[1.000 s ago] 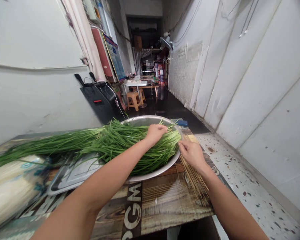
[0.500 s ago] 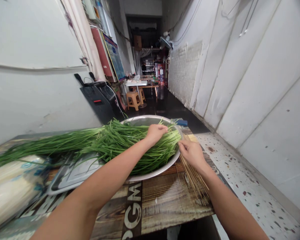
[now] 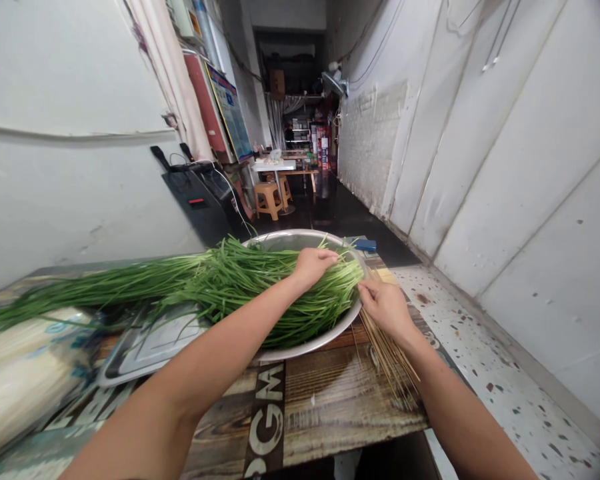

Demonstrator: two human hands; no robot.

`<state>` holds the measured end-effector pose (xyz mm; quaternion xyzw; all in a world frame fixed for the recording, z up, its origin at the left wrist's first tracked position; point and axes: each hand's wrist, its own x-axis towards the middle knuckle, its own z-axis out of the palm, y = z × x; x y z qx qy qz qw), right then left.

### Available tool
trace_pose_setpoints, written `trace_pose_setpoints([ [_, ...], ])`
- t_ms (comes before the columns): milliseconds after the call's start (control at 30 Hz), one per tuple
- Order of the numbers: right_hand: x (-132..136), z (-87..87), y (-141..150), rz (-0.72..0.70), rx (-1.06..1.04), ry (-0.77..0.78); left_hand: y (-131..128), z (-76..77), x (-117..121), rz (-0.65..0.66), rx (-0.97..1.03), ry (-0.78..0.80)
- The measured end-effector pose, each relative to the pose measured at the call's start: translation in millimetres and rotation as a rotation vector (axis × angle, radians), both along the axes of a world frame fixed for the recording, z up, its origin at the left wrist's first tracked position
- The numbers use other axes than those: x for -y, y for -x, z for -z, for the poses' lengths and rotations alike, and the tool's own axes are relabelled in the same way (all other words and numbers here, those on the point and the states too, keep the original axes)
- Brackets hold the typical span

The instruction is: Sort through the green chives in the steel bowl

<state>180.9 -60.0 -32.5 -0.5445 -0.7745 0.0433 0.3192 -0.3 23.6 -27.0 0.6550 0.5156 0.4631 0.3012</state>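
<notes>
A wide metal basin (image 3: 307, 349) holds a heap of long green garlic chives (image 3: 250, 283), their pale stem ends pointing right. My left hand (image 3: 314, 267) is over the heap, fingertips pinched together on chive stems near the pale ends. At the basin's right rim my right hand (image 3: 386, 308) is closed, thumb and finger pressed together beside the stem ends. What it grips, if anything, is too small to make out. Thin bamboo skewers (image 3: 387, 357) lie on the table beneath and beside my right wrist.
More chives (image 3: 105, 283) stretch left over a metal tray (image 3: 153, 350). A plastic-wrapped white package (image 3: 25, 373) sits at the left on the wood-patterned table (image 3: 340, 400). A blue object (image 3: 365, 245) lies behind the basin. Farther back are a stool (image 3: 267, 200) and a small table (image 3: 275, 165).
Both hands keep almost the same place and grip. The whole view has shifted very slightly.
</notes>
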Motion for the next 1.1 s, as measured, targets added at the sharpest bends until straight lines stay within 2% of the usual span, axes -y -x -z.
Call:
trace_pose_setpoints([
  [200, 1, -0.9, 0, 0.004, -0.013, 0.015, -1, -4.1, 6, 0.062, -0.061, -0.030],
  [367, 1, 1.2, 1, 0.029, -0.045, 0.008, 3, -19.1, 11, 0.259, -0.166, 0.005],
  [467, 1, 0.6, 1, -0.001, -0.094, -0.013, 5, -25.8, 12, 0.221, -0.214, -0.062],
  [533, 3, -0.7, 1, -0.055, -0.133, -0.047, 6, -31.9, 13, 0.249, -0.230, -0.052],
  [667, 5, -3.3, -1, -0.153, -0.096, -0.182, 12, -57.1, 25, 0.450, -0.304, 0.064],
  [767, 5, -9.3, 0, -0.172, -0.092, -0.233, 19, -80.2, 39, 0.552, -0.254, 0.112],
  [867, 4, -26.8, 7, -0.162, -0.216, -0.261, 25, -96.5, 49, 0.583, -0.158, 0.103],
  [1033, -4, -77.6, 31, -0.138, -0.196, -0.382, 41, -108.7, 49, 0.396, -0.019, -0.004],
  [1100, -10, -99.6, 38, -0.117, -0.173, -0.426, 53, -109.6, 47, 0.347, -0.007, 0.014],
])
